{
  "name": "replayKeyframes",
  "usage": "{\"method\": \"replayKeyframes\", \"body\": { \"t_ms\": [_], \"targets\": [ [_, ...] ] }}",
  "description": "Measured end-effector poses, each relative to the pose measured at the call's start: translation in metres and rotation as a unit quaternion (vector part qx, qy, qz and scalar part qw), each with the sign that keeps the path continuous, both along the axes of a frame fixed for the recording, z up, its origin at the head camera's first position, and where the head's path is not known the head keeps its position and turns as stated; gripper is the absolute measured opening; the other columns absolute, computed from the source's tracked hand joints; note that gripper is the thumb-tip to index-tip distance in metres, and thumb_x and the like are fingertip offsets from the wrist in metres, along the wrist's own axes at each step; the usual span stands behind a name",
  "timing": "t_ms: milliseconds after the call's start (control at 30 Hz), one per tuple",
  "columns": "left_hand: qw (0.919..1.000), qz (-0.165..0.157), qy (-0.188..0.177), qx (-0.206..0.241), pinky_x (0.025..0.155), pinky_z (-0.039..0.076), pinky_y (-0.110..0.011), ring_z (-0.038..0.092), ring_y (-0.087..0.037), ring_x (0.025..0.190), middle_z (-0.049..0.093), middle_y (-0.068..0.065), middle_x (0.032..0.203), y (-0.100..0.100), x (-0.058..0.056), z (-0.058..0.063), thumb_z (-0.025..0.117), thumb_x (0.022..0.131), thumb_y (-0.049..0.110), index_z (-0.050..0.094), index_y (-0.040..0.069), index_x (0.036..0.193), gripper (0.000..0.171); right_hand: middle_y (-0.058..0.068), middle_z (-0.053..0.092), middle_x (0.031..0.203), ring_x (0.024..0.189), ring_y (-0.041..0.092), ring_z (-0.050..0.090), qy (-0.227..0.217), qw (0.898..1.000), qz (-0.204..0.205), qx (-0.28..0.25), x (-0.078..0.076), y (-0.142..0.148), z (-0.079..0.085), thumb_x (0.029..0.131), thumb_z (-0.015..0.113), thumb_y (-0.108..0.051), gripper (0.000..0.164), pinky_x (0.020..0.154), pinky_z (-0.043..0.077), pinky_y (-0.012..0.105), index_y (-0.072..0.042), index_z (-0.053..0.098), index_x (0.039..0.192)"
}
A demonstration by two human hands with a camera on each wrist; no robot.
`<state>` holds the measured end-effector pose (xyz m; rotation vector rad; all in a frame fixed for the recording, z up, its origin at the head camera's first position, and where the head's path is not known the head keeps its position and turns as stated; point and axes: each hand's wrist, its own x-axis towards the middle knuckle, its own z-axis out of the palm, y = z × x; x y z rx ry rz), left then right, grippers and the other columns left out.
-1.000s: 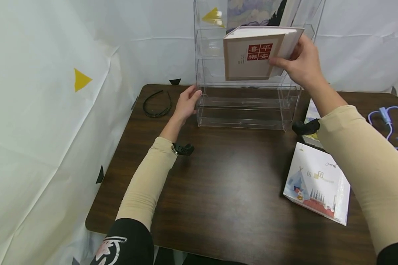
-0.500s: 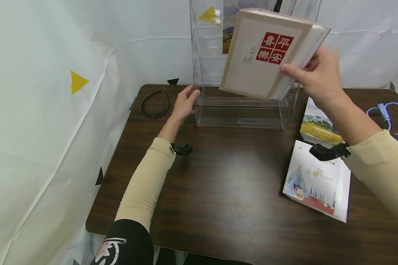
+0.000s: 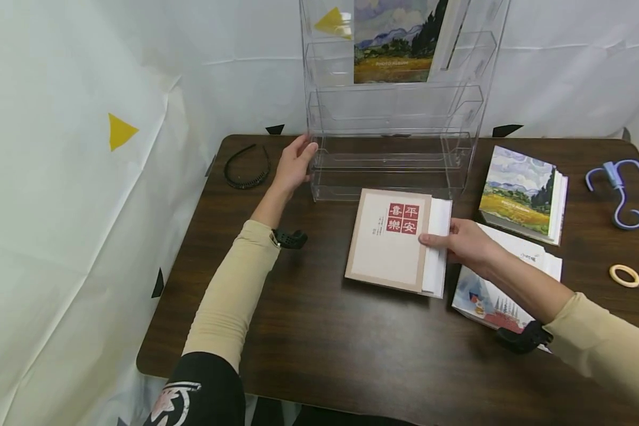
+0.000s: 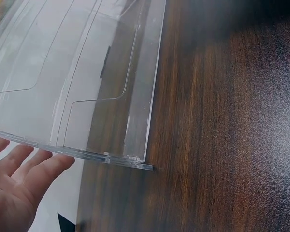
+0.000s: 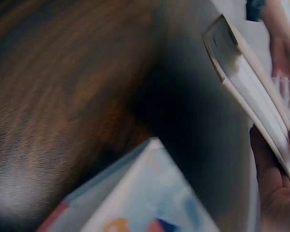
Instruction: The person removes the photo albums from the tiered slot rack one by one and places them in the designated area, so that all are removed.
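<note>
Counter [image 3: 319, 331], near side first: what's lower right of frame?

White album [image 3: 487, 299], tent print, lying flat, cover up, partly hidden. Tan ring [image 3: 615, 276] off at far right.

Centre?

Beige book [image 3: 391, 242], in the right hand [image 3: 468, 239]. Fingers gripping: thumb on front, rest behind. Held by its right edge, likely because that's thin enough to span and leaves the red title uncovered. Shadow underneath; can't tell if the lower edge touches down.

Past that?

Landscape album [image 3: 519, 183], flat, right of frame, just above the white one. Blue hook [image 3: 613, 175] right of it. Headband [image 3: 250, 184] over on the left.

Left hand [image 3: 294, 163]?

At the left side of the clear rack [image 3: 386, 131]. Fingers against the side panel; pinching or just resting, can't tell. Probably steadying it; plastic looks light.

Rack load?

Second landscape album [image 3: 396, 47], top of frame, upright behind a clear lip, presumably to stop it sliding out.
</note>
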<state>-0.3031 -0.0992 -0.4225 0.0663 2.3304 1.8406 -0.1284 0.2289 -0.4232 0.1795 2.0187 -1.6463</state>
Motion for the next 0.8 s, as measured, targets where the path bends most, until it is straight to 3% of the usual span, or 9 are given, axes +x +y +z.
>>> {"method": "replayKeyframes", "body": {
  "t_ms": [167, 367, 567, 800],
  "targets": [
    [1.0000, -0.005, -0.002, 0.004, 0.091, 0.052, -0.050, 0.045, -0.021, 0.133, 0.041, -0.004, 0.152, 0.000, -0.001, -0.002, 0.052, 0.102, 0.039, 0.037, 0.018, 0.153, 0.057, 0.013, 0.068, 0.109, 0.090, 0.020, 0.069, -0.030, 0.999, 0.014, 0.035, 0.004, -0.003, -0.017, 0.094, 0.069, -0.027, 0.064, 0.079, 0.058, 0.040, 0.011, 0.041, 0.138],
    [1.0000, 0.001, -0.002, 0.004, 0.090, 0.053, -0.049, 0.046, -0.021, 0.131, 0.042, -0.004, 0.151, 0.000, 0.000, -0.001, 0.052, 0.102, 0.038, 0.037, 0.017, 0.152, 0.056, 0.017, 0.065, 0.115, 0.091, 0.021, 0.068, -0.054, 0.998, 0.015, 0.041, 0.003, -0.008, -0.023, 0.095, 0.069, -0.023, 0.065, 0.082, 0.057, 0.043, 0.012, 0.039, 0.140],
    [1.0000, 0.000, -0.002, 0.004, 0.090, 0.053, -0.050, 0.047, -0.022, 0.131, 0.043, -0.005, 0.151, 0.001, 0.000, -0.002, 0.052, 0.102, 0.038, 0.038, 0.017, 0.152, 0.056, 0.027, 0.060, 0.119, 0.093, 0.025, 0.068, -0.064, 0.993, 0.036, 0.087, 0.002, -0.009, -0.020, 0.093, 0.070, -0.025, 0.071, 0.081, 0.057, 0.044, 0.014, 0.033, 0.141],
    [1.0000, 0.002, 0.009, 0.001, 0.087, 0.055, -0.047, 0.047, -0.022, 0.130, 0.043, -0.005, 0.151, 0.000, 0.000, -0.001, 0.052, 0.103, 0.037, 0.038, 0.016, 0.152, 0.055, 0.036, 0.049, 0.125, 0.112, 0.043, 0.058, -0.039, 0.978, 0.102, 0.180, 0.006, -0.008, -0.007, 0.093, 0.069, -0.031, 0.076, 0.082, 0.056, 0.047, 0.020, 0.032, 0.136]
  ]
}}
